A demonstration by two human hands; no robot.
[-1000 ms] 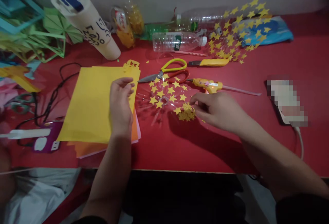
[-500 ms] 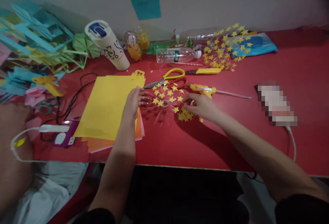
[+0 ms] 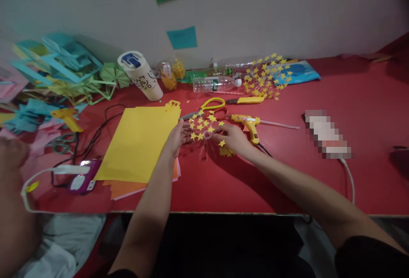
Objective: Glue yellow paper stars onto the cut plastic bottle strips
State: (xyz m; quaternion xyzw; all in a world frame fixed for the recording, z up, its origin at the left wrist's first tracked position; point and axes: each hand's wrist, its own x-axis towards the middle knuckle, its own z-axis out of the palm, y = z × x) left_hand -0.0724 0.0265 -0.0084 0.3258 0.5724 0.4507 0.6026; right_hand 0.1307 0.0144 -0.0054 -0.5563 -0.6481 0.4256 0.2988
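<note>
A clear plastic bottle piece [image 3: 207, 135], cut into strips that fan out from a round neck and dotted with yellow paper stars, rests on the red table between my hands. My left hand [image 3: 177, 138] is at its left edge, fingers stretched out and apart against the strips. From the right, my right hand [image 3: 232, 137] reaches over the piece, thumb and fingers drawn together close to the neck; what lies between the fingertips is hidden. Under that hand is a small pile of loose yellow stars [image 3: 226, 152].
Yellow paper sheets [image 3: 137, 141] lie left. Behind are scissors [image 3: 213, 104], a utility knife [image 3: 251, 100], a glue gun [image 3: 246, 119], plastic bottles [image 3: 214, 84] and a tumbler [image 3: 142, 78]. A purple power strip [image 3: 84, 178] sits left near another person's arm [image 3: 14, 193].
My right hand has moved left from beside the star pile onto the plastic piece. My left hand has come closer to its left edge. The camera has tilted up slightly.
</note>
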